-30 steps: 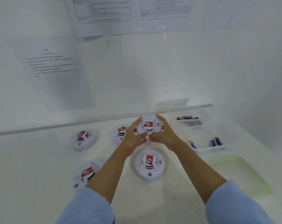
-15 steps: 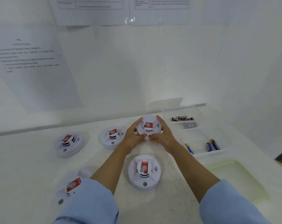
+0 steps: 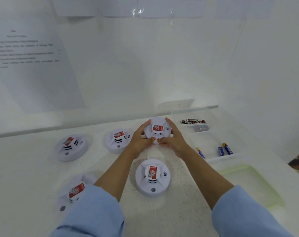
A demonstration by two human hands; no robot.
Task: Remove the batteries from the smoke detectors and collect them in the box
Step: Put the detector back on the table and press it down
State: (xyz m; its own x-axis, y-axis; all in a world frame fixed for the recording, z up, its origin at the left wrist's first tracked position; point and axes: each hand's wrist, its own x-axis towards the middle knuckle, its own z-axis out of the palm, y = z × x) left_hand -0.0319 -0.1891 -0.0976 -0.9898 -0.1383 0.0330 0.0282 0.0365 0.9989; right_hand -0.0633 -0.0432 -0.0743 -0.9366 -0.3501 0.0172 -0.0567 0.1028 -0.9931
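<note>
Held smoke detector (image 3: 157,128): white and round, at the far middle of the table (image 3: 25,168), just left of the box; I cannot tell whether it rests on the table or is lifted clear.
Left hand (image 3: 140,140): fingers curled round the detector's left rim, thumb on its near edge.
Right hand (image 3: 176,140): fingers wrapped round the right rim, thumb on the near edge, almost touching the left thumb.
Detector label: a red sticker with a white ring logo and a small square code on the raised centre; the fine print is too small to read. Curved sound-wave marks sit beside it.
Other smoke detectors (image 3: 153,177): four lie face up on the table, each with the same red sticker; the nearest left one is partly hidden by a light blue sleeve (image 3: 94,212).
Box (image 3: 219,157): clear plastic, divided into compartments, at the right of the table.
Far compartment: black and red batteries (image 3: 193,120) marked EVEREADY, lying in a heap.
Middle compartment: three blue batteries (image 3: 220,151) with yellow ends, lying apart; their brand is unreadable.
Greenish tray (image 3: 251,185): translucent, just in front of the box.
Wall sheets (image 3: 30,65): printed pages, text too blurred to read.
</note>
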